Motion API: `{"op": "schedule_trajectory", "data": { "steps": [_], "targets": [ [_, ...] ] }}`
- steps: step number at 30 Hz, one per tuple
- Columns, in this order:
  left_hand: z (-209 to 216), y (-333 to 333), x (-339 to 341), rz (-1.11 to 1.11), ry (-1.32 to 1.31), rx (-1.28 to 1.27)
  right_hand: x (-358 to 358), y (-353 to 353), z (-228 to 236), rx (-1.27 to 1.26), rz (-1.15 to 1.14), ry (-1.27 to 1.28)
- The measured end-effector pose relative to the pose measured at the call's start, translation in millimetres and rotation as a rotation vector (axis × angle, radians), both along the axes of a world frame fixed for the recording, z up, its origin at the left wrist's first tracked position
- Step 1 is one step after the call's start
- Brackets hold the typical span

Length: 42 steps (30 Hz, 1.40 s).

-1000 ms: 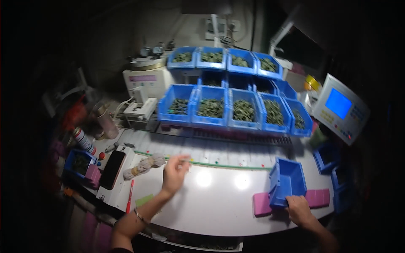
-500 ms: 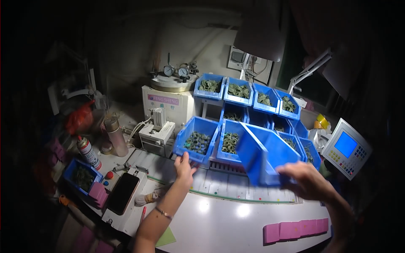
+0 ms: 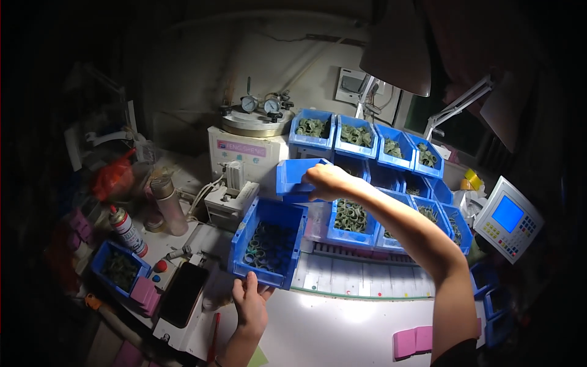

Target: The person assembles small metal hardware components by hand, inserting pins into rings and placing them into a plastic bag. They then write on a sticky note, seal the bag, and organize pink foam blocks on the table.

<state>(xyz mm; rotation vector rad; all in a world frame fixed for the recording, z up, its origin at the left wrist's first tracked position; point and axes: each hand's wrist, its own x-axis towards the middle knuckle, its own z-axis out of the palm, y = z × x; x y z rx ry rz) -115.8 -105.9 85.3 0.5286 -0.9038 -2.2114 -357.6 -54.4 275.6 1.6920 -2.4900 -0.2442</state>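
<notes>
My left hand point(image 3: 249, 309) grips the front edge of a blue plastic parts bin point(image 3: 235, 248), with the fingers under it and the thumb against its front. Many small dark green rings point(image 3: 266, 248) lie inside this bin, which hangs over the near left of the rack. My right arm reaches across to the left. Its hand point(image 3: 330, 181) is closed on the right side of another blue bin point(image 3: 292, 175), beside the rack's left end. No contents show in the visible part of that second bin.
Blue bins of green rings point(image 3: 354, 136) fill a tiered rack. A control panel point(image 3: 507, 211) stands right, pink blocks point(image 3: 405, 344) near right. A white machine with gauges point(image 3: 247, 150) stands behind. At left are a phone point(image 3: 182, 295), a spray can point(image 3: 127, 229), a bottle point(image 3: 169, 205) and a small bin point(image 3: 119, 266).
My right hand has carried its bin from right of centre to the rack's left end. My left hand has drawn its bin nearer and lower. The view has shifted slightly.
</notes>
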Motion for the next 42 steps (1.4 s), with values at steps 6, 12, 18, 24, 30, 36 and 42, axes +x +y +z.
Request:
{"op": "schedule_trajectory", "data": {
  "steps": [6,12,18,24,30,36,42],
  "targets": [
    [1.6,2.3,2.9,0.006,-0.038,0.028,-12.9,-38.5,-29.5,-0.119,-0.012,0.091],
    [2.7,3.9,3.6,0.010,-0.078,0.060,-30.4,-60.0,-53.2,-0.213,-0.061,0.200],
    [0.8,10.1,1.2,0.022,-0.055,0.096,-37.8,-67.1,-65.4,-0.343,-0.052,0.129],
    [-10.2,7.8,3.1,0.008,-0.018,0.094,-43.0,-48.4,-64.8,-0.374,-0.109,-0.011],
    [-8.9,12.8,-2.0,0.000,-0.019,0.090,-80.5,-44.8,-85.3,-0.387,-0.115,0.026],
    [-3.1,15.5,-4.0,0.031,-0.039,0.060,-117.4,-56.2,-93.7,-0.456,-0.140,0.093],
    [-5.9,16.2,-4.7,0.002,-0.047,0.069,-143.1,-64.2,-104.7,-0.351,-0.205,0.016]
  ]
}}
